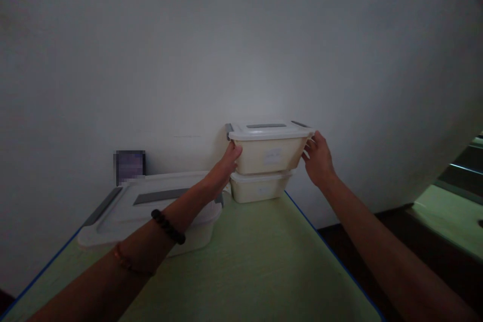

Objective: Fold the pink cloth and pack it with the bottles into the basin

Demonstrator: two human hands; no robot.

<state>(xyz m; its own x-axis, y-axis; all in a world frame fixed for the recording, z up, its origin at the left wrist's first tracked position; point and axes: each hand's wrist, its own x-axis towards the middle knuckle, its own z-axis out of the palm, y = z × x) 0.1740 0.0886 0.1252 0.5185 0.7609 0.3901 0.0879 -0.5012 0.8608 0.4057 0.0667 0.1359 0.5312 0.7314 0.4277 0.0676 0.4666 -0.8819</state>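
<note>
A cream storage box (256,155) with a white lid and grey latches is held between my two hands. My left hand (228,161) grips its left end, thumb on the front wall and the other fingers out of sight. At the right end, my right hand (318,156) has its fingers curled under the lid's rim. Directly below is a smaller cream box (256,190) with a white lid, standing on the table. Whether the upper box rests on it or hangs just above, I cannot tell. A pale label (272,156) is on the upper box's front.
A larger white-lidded box (158,181) with grey latches stands on the left of the green table (245,261), partly behind my left forearm. A blurred dark picture (130,167) is behind it. The wall (241,50) rises behind the table. Blue edging (320,238) marks the right side.
</note>
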